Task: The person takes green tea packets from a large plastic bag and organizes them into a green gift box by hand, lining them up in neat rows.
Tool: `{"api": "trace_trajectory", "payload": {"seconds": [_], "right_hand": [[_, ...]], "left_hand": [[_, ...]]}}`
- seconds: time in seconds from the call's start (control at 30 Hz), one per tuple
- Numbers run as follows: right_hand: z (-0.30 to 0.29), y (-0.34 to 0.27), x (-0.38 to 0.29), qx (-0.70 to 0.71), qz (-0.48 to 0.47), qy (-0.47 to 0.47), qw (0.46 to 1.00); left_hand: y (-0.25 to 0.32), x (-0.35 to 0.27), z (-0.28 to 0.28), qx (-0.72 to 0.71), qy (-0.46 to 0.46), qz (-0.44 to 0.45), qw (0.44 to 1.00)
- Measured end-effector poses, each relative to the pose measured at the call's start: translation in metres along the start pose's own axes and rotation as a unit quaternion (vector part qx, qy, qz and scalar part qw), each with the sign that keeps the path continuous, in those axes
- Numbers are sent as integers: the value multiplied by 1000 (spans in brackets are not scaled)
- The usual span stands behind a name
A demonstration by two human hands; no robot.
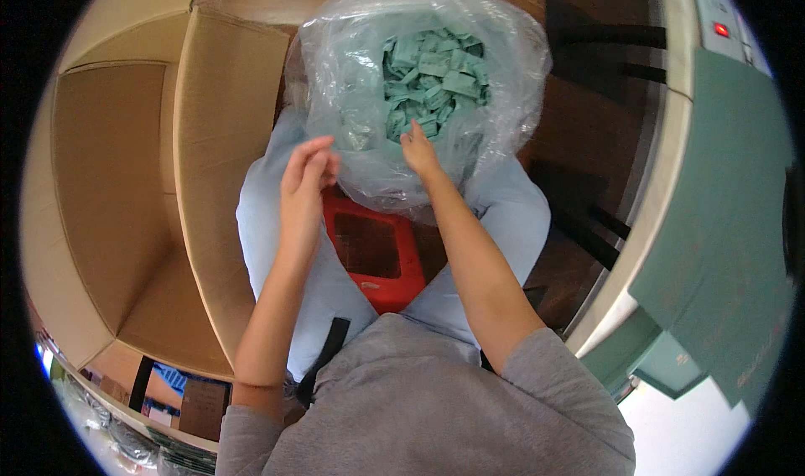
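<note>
A large clear plastic bag stands wide open between my knees. Inside it lies a heap of small flat green packets. My right hand reaches over the bag's near rim, its fingertips at the near edge of the heap; the underside of its fingers is hidden, so whether they pinch anything does not show. My left hand hovers by the left front of the bag with fingers loosely bent and apart, slightly blurred, nothing visible in it. Below the bag, a red plastic stool shows between my thighs.
On my left stands a large open cardboard box, its near flap close to my left knee. A table with a green top runs along the right. Its dark legs stand over the brown floor. Wrapped goods lie at lower left.
</note>
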State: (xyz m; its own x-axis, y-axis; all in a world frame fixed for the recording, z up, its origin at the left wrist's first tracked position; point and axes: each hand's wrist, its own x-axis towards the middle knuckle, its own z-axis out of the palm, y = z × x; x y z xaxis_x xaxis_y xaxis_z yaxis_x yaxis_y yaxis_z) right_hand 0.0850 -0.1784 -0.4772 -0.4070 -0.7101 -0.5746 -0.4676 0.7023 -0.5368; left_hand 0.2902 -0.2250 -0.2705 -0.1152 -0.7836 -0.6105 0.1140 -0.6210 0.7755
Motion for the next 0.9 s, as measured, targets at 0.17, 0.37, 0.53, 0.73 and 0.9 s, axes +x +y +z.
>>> {"api": "trace_trajectory", "payload": {"seconds": [0.17, 0.37, 0.53, 0.73, 0.9], "right_hand": [[77, -3, -3, 67, -130, -253, 956], [43, -25, 9, 67, -112, -245, 961], [38, 15, 66, -21, 145, -64, 987], [78, -1, 54, -190, 119, -262, 939], [87, 11, 53, -164, 96, -275, 942]], "left_hand": [[-2, 106, 35, 8, -19, -37, 999], [-6, 185, 57, -41, 2, -61, 997], [12, 190, 68, -68, 13, -53, 996], [11, 199, 65, -124, 19, -88, 988], [7, 203, 56, -134, 19, -109, 985]]}}
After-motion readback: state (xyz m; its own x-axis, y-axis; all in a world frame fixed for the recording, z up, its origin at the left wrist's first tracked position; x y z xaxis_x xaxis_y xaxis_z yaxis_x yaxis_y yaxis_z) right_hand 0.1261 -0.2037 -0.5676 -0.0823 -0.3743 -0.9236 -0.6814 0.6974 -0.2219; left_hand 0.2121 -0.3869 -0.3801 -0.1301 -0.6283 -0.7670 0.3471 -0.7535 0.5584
